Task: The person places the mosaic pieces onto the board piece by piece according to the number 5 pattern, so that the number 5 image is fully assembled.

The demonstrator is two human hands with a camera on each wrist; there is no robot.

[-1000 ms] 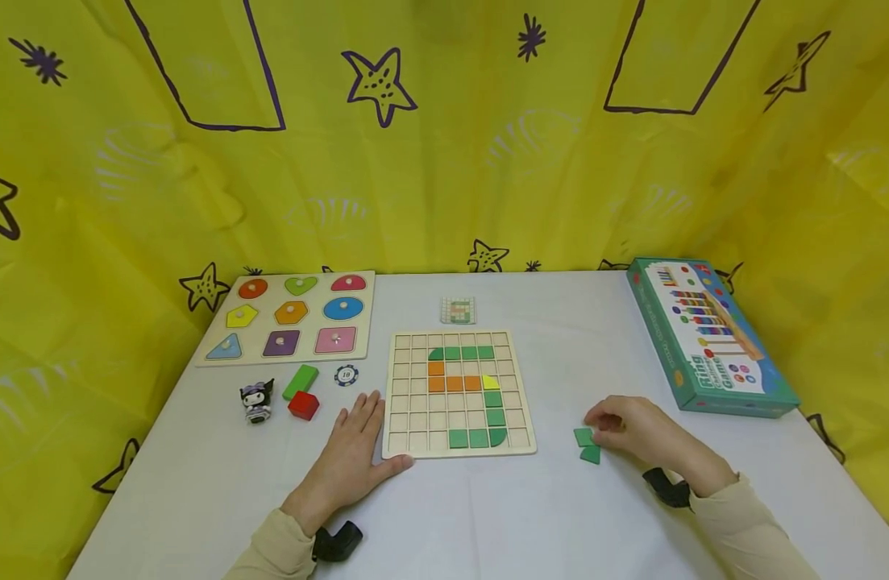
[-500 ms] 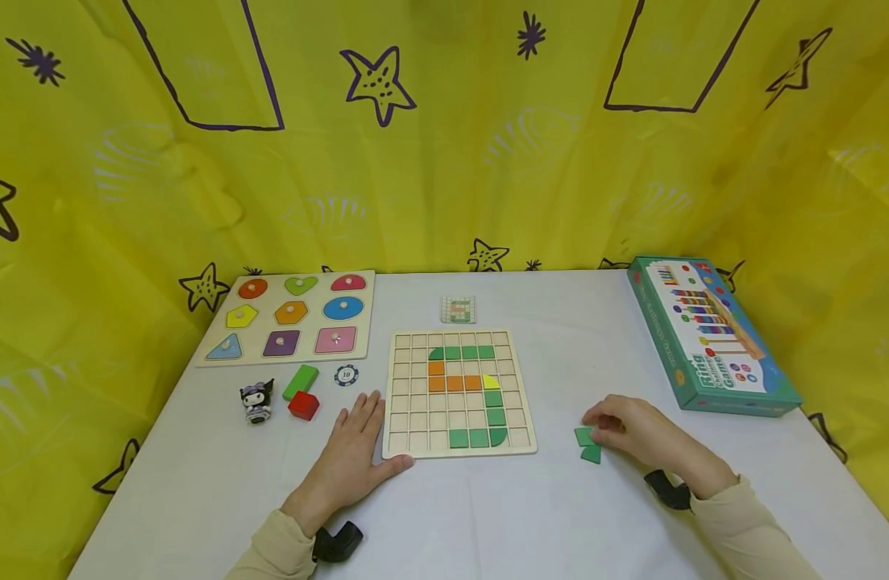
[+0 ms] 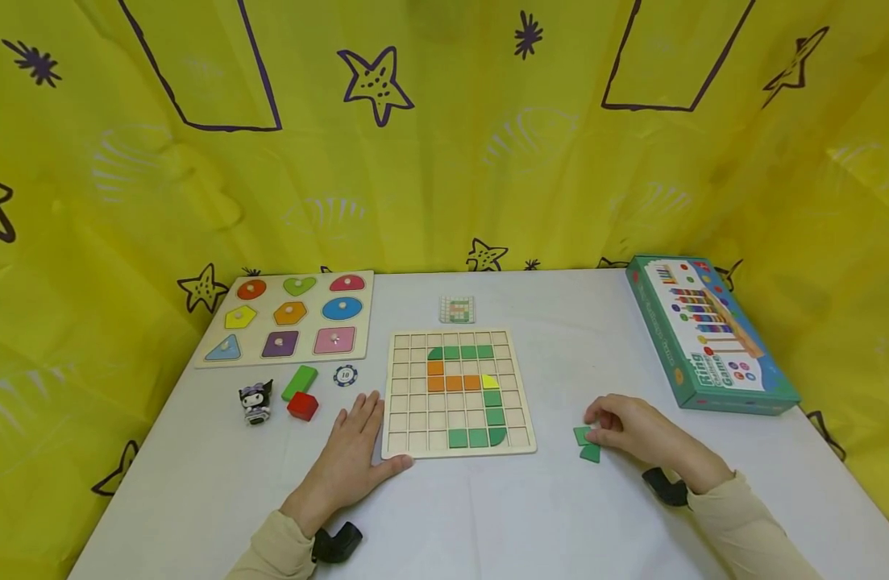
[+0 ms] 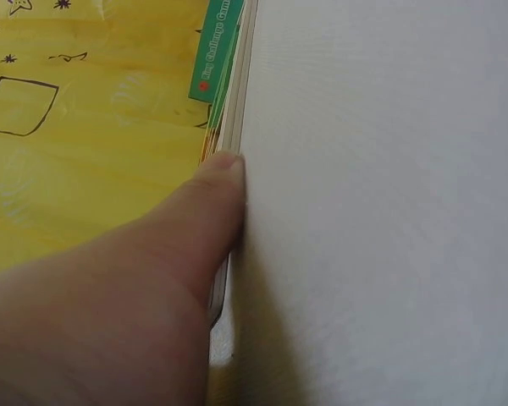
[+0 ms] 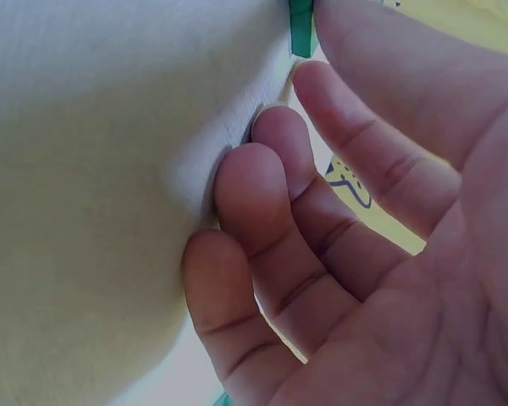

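In the head view my left hand (image 3: 348, 448) lies flat with fingers spread at the left edge of a wooden grid board (image 3: 418, 413). Its thumb (image 4: 212, 203) touches the board's front edge. Green, orange and yellow tiles fill some of the grid's squares. Right of the board, my right hand (image 3: 636, 431) has its fingers bent and the tips down by a few loose green tiles (image 3: 590, 454). The thumb is beside a green tile (image 5: 301, 30) in the right wrist view, with a gap between thumb and index finger. Part of the tiles is hidden under the fingers.
A small pattern card (image 3: 457, 309) lies behind the board. At the back left is a knob shape puzzle (image 3: 309, 330). Near it are a figurine (image 3: 256, 402), green block (image 3: 300, 383), red block (image 3: 303, 407) and poker chip (image 3: 346, 375). A game box (image 3: 712, 334) stands right.
Both hands stay nearly still; my right fingers shift very slightly over the green tiles. The tiles on the board are the same.
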